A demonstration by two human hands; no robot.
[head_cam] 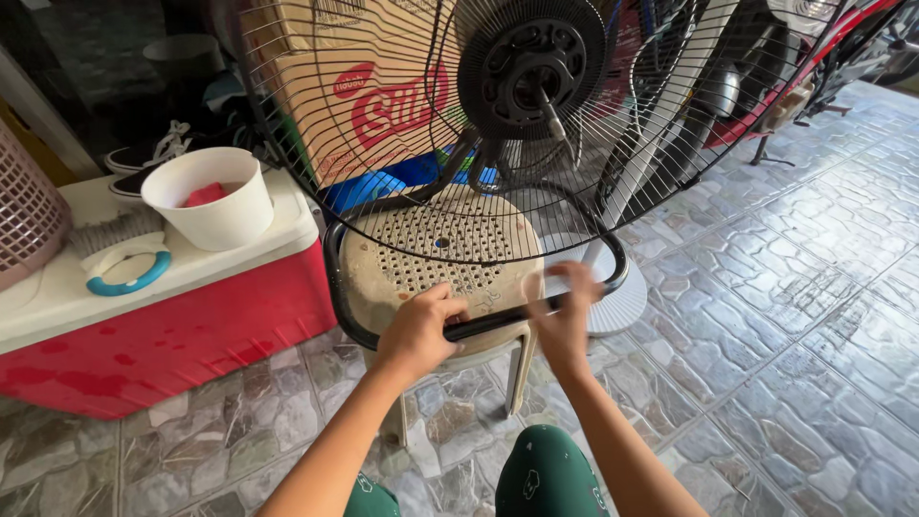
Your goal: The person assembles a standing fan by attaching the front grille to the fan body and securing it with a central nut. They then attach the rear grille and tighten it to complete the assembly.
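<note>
Both bare forearms reach forward from the bottom of the view, converging slightly. The left hand is curled with its knuckles up, fingers wrapped in a closed grip. The right hand, a little blurred, sits just beside it with fingers bent downward in a pinching hold.

A floor of irregular grey and brown stone tiles fills the scene. In the near middle stands a beige plastic stool with a perforated seat. Just to its right, the round white base of a fan sits on the tiles. On the left, a red cooler box with a white lid rests on the floor. On its lid stand a white bucket, a scrubbing brush and a white and blue ring-shaped object. A pink basket sits at the far left edge.
</note>
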